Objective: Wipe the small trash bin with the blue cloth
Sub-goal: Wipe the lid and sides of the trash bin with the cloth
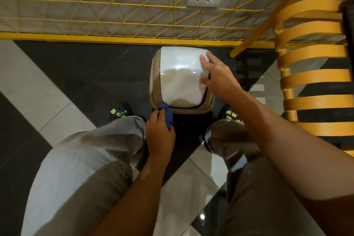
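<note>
I see the bin [154,82] standing on the dark floor [86,67]. It is close to the yellow grid [95,5] and sits between 2 shoes [120,112]. The left hand [160,134] is curled tight round the blue cloth [166,114], which touches the bin's near left corner. The right hand [216,74] lies on the right side of the white lid [182,71], fingers spread, holding nothing.
</note>
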Tool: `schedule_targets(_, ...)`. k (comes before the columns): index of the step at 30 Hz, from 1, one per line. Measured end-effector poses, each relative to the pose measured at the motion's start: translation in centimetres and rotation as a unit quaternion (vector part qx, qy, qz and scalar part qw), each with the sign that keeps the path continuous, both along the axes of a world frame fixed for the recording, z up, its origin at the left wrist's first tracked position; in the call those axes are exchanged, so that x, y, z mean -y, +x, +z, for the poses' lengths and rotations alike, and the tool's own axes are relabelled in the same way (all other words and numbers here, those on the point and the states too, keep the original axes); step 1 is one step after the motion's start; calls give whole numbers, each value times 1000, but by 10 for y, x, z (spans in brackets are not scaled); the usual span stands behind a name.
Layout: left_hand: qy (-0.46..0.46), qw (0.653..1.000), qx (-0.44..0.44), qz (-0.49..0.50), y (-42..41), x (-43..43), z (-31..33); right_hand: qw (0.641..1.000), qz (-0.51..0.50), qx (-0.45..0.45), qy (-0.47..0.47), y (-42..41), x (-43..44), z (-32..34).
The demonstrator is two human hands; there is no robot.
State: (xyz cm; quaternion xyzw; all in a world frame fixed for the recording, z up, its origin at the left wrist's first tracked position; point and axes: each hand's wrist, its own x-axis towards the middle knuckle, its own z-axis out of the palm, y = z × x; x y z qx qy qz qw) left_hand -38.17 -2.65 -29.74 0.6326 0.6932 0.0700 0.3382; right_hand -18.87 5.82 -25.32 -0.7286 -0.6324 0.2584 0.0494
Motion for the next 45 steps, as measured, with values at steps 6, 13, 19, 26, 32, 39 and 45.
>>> schedule_targets(6,-28,996,-61,-50,0,-7,9,1000,3,-13,-5,1,1,1)
schedule_targets(13,-75,996,31,-37,-10,-37,43,998,-14,-41,-35,0,1,8)
schedule_targets(19,1,992,66,107,-31,-80,74,998,-47,-29,5,-19,3,8)
schedule_targets(26,78,975,171,115,-13,-121,65,995,57,66,58,-45,-13,11)
schedule_targets(32,69,980,185,-11,-11,-153,51,994,83,65,-17,-50,-44,13)
schedule_targets(39,24,988,153,-24,-22,-131,48,987,117,98,-54,-55,-45,8)
schedule_targets(45,-45,996,80,-7,-19,-98,56,987,111,93,-62,-57,-45,8)
